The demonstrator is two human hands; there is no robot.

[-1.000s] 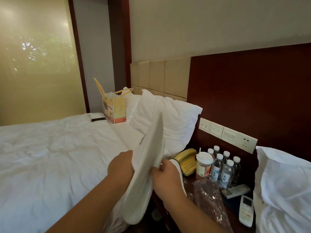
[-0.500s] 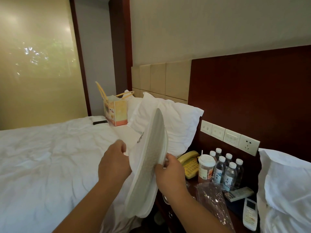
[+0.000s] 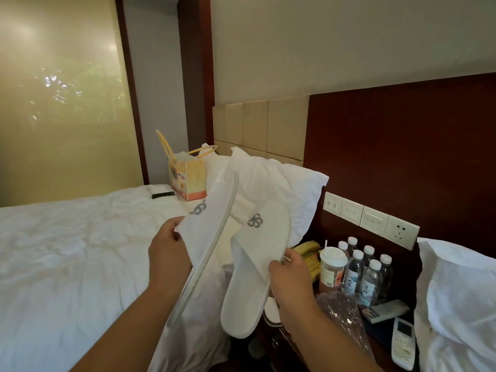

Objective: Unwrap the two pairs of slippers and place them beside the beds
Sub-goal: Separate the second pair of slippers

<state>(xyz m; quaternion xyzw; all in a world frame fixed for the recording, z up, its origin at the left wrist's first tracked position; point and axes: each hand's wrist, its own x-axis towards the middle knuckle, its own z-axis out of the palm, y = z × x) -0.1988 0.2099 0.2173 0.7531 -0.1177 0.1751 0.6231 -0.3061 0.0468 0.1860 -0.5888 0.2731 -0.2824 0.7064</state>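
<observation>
Rumpled white bed (image 3: pixel 67 251), cluttered dark nightstand (image 3: pixel 381 334)

Head-worn camera looks forward and down, close over bed (image 3: pixel 67 251) and nightstand (image 3: pixel 381 342).

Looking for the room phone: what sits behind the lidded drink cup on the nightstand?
Behind the lidded drink cup lies a yellow telephone, partly covered by the cup and the right hand. Clear water bottles stand beside it. The handset's far end is hidden.

Dim warm window (image 3: pixel 61 84) glow, edges warped
</observation>
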